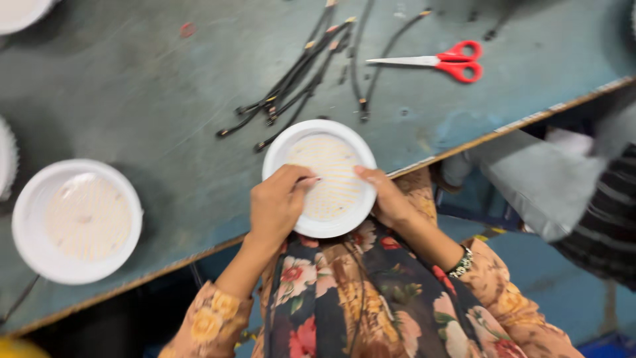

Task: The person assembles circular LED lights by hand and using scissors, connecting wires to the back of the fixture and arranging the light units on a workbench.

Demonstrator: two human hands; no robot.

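A round white lamp housing (320, 176) with a pale yellow LED board inside rests at the near edge of the table, partly over my lap. My left hand (277, 204) grips its left rim, with the thumb lying on the board. My right hand (386, 197) holds the right rim, thumb on the edge. A bracelet sits on my right wrist.
A second white round housing (74, 219) lies at the left. Several black wires (301, 73) are spread above the held housing. Red-handled scissors (440, 61) lie at the upper right. The blue-grey table (165, 106) runs diagonally. Another person's striped sleeve (606, 212) shows at the right.
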